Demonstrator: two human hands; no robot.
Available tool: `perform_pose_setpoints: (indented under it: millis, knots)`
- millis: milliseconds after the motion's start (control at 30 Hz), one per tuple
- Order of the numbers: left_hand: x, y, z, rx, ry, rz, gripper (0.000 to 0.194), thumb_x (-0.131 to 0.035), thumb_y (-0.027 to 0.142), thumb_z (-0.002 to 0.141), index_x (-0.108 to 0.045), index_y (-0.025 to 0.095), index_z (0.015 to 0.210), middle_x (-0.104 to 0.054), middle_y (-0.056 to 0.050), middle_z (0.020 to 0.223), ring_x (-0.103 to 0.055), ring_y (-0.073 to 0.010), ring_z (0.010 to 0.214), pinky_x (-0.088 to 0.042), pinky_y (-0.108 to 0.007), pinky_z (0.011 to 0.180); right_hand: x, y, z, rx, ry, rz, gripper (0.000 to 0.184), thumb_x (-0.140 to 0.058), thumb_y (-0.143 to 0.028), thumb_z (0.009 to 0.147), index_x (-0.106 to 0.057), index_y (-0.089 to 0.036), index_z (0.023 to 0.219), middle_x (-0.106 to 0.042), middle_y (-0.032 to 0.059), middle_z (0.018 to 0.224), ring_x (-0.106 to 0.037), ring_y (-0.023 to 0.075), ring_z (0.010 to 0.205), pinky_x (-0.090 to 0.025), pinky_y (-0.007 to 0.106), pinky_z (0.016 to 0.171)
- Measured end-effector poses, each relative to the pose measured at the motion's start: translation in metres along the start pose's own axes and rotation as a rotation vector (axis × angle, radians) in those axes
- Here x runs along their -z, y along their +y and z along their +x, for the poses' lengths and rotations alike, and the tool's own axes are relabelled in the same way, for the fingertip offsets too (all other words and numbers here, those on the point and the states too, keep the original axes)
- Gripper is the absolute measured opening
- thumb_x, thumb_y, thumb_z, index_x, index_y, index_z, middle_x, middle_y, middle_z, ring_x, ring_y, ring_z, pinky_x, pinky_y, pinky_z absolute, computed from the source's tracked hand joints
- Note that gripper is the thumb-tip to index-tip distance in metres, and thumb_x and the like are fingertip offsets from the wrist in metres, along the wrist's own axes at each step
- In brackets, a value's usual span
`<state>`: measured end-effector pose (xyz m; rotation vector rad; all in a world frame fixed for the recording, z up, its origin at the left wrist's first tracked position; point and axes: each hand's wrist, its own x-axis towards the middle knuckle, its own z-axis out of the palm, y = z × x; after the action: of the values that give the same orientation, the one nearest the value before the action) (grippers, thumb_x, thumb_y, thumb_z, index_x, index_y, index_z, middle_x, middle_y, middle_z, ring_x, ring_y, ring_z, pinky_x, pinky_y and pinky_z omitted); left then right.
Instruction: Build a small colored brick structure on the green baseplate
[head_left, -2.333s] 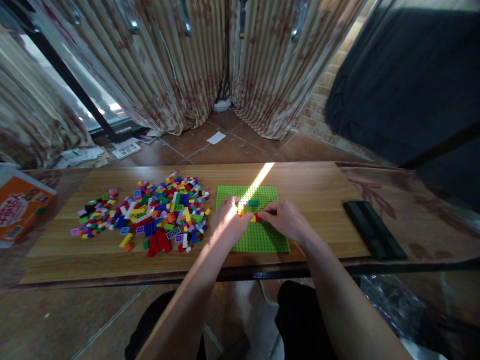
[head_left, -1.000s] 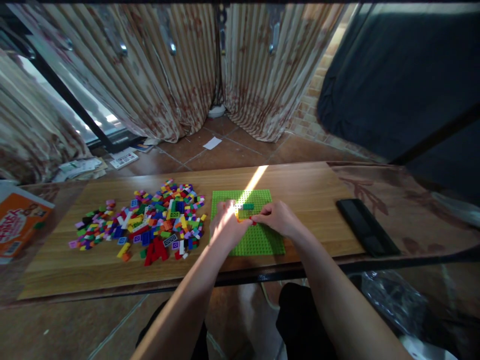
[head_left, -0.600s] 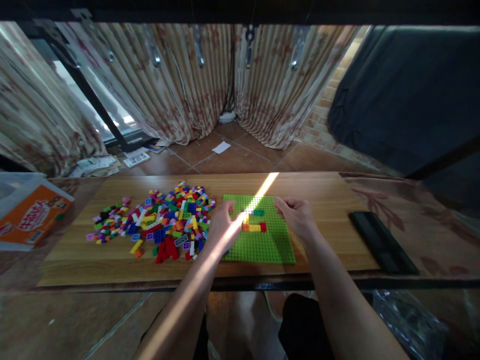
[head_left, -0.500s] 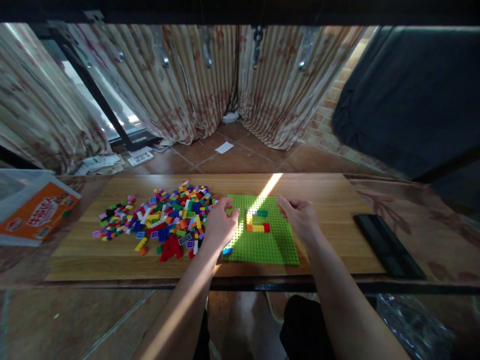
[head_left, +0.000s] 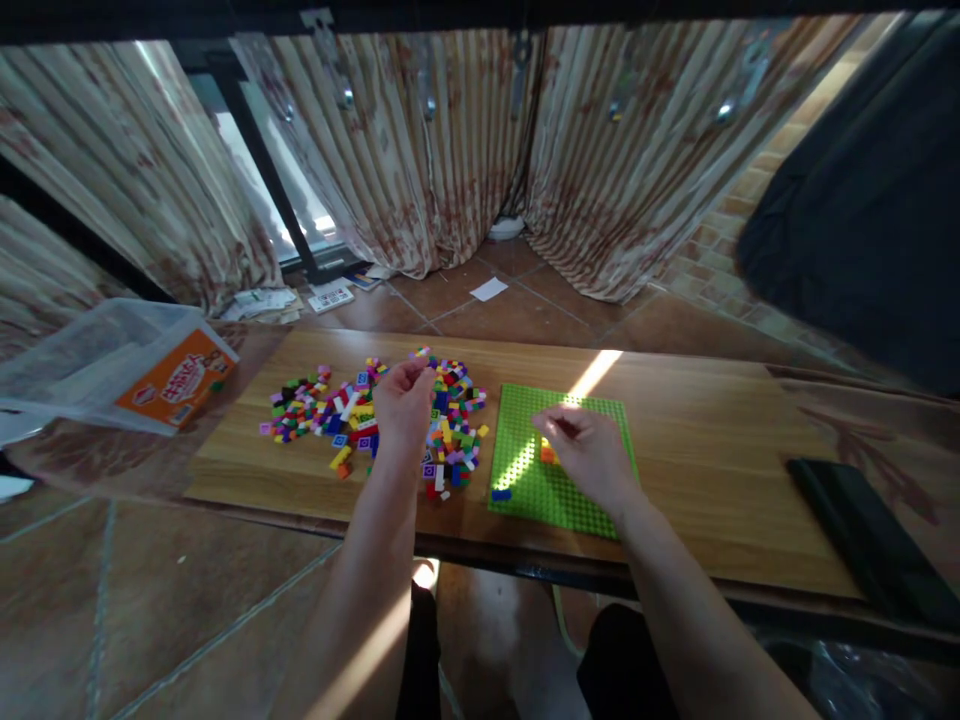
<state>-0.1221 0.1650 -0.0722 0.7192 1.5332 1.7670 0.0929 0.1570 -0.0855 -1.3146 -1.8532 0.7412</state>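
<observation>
Left grip (head_left: pixel 403 402) loosely curled over bricks (head_left: pixel 447 432)

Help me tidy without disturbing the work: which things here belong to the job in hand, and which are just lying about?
Apparently belonging:
green baseplate, under the right hand
blue brick and orange brick on it
brick pile, near the left hand

Apparently lying about:
flat black object
white paper sheet
heaped papers
clear box, untouched
</observation>
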Motion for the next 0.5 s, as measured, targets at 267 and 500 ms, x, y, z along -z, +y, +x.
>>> perform_pose_setpoints:
  millis: [267,500]
  knots:
    - [0.022,0.012,0.004,0.029,0.017,-0.125,0.014,-0.069,0.017,0.062,-0.066,0.013,0.075,-0.052,0.006,0.054,-0.039,-0.002,0.042,-0.031,-0.016,0.044,-0.047,-0.023,-0.01,0.192,-0.224,-0.012,0.01,-0.06,-0.02,0.085,-0.07,-0.019,0.087,-0.067,0.0034,0.08,-0.062,0.0156,0.073,-0.047,0.028,0.069]
    - [0.04,0.014,0.013,0.053,0.081,-0.158,0.021,-0.073,0.022,0.058,-0.066,0.014,0.076,-0.056,0.005,0.057,-0.042,-0.002,0.043,-0.031,-0.016,0.043,-0.069,-0.033,-0.012,0.244,-0.274,-0.118,0.012,-0.063,-0.025,0.084,-0.071,-0.022,0.092,-0.065,0.0048,0.092,-0.061,0.0178,0.085,-0.049,0.03,0.076]
